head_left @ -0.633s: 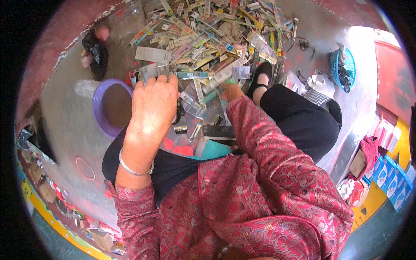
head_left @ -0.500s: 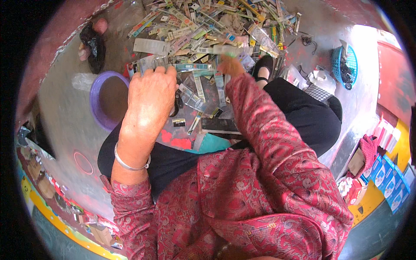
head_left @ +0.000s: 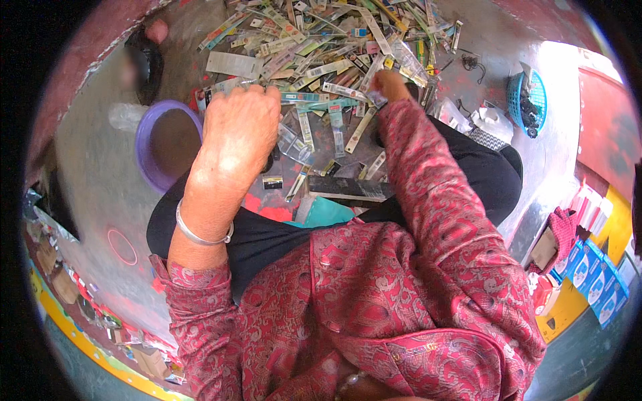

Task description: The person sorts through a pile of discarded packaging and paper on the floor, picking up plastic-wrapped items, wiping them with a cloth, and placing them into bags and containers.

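Upper centre of the frame holds the work area: a dense heap of flat packaged strips [head_left: 334, 40] spread over the grey floor [head_left: 93, 200], thinning toward the lower edge of the pile.

1. Left hand [head_left: 237, 134]. I see it back-up, centre left, knuckles curled toward the pile. Its fingertips are folded under and hidden by the knuckles; they appear to close on pale strips at the hand's upper-left edge, but I cannot tell the grip for certain. A metal bangle [head_left: 200, 234] sits at the wrist.

2. Right hand [head_left: 390, 83]. It lies further up and to the right, at the near fringe of the heap. The fingers are drawn together over a small clear packet [head_left: 376, 99] (thumb not visible, so the pinch is inferred, not confirmed).

3. Governing relation. A teal strip [head_left: 314, 100] lies between the two hands, long axis running roughly left to right across the frame. Its left end sits just beside the left knuckles; its right end stops short of the right hand. I judge the left hand nearer. Further strips below it run top to bottom.

4. Surroundings. A purple bowl [head_left: 167, 144] stands just left of the left forearm. A blue basket [head_left: 525, 100] sits well apart at the upper right. Dark trousers [head_left: 468, 167] and a red patterned sleeve [head_left: 435, 200] fill the lower frame.
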Tool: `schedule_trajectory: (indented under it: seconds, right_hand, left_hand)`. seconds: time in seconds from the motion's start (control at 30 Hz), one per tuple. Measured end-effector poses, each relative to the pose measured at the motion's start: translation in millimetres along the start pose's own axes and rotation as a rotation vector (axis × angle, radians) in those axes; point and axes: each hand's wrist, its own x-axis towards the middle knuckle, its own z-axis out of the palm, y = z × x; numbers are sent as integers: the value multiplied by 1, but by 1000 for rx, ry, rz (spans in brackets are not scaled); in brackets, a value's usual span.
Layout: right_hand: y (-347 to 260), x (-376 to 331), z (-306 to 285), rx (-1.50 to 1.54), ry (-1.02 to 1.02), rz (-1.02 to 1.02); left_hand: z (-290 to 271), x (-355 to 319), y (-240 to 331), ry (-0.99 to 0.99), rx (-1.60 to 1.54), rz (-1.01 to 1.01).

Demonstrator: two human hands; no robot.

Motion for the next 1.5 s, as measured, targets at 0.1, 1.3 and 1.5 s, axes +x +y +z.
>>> schedule_trajectory:
  seconds: [0.1, 1.3, 1.5]
  right_hand:
    - [-17, -19, 70, 595, -337, 312]
    - [-138, -77, -319, 19, -105, -104]
    - [-132, -89, -325, -178, -234, 39]
  left_hand:
    - [-1, -2, 2, 7, 10, 5]
    - [12, -2, -10, -181, -181, -36]
    - [-17, -53, 7, 48, -309, -134]
